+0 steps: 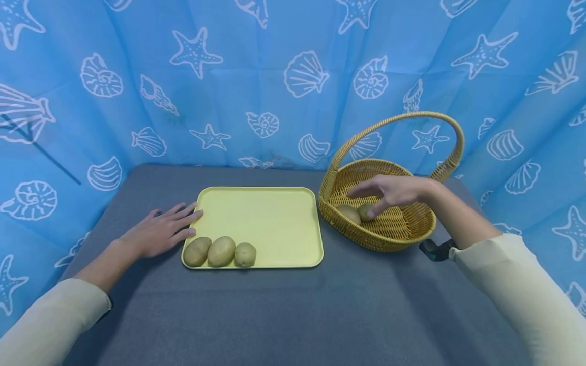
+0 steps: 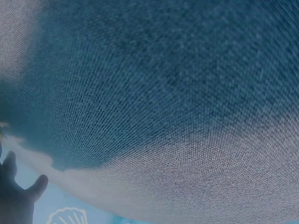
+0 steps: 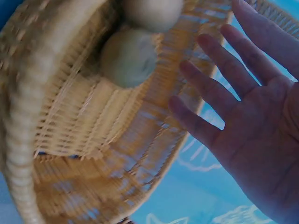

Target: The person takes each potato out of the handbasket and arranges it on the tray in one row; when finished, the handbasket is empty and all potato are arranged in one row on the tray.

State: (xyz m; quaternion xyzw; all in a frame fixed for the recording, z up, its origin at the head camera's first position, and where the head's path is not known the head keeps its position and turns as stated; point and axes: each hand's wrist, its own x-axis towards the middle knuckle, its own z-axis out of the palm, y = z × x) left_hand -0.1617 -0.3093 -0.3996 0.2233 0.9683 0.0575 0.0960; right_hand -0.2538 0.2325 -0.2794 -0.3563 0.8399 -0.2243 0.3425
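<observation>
My right hand (image 1: 389,192) hovers over a wicker basket (image 1: 412,236) with its fingers spread and nothing in them. Two potatoes lie at the basket's left side: one potato (image 1: 349,213) against the wall, another potato (image 1: 365,212) under my thumb in the head view. In the right wrist view the open palm (image 3: 261,121) faces both potatoes. On the left edge of a yellow tray (image 1: 261,223), the fingertips of my flat left hand (image 1: 160,231) rest. Three potatoes, a left potato (image 1: 197,252), a middle potato (image 1: 222,251) and a right potato (image 1: 245,255), line the tray's front left.
A tall arched handle (image 1: 393,120) rises over the basket. Tray and basket stand side by side on a dark grey tablecloth (image 1: 274,315). Behind the table hangs a blue curtain (image 1: 256,66) with white shell and starfish prints.
</observation>
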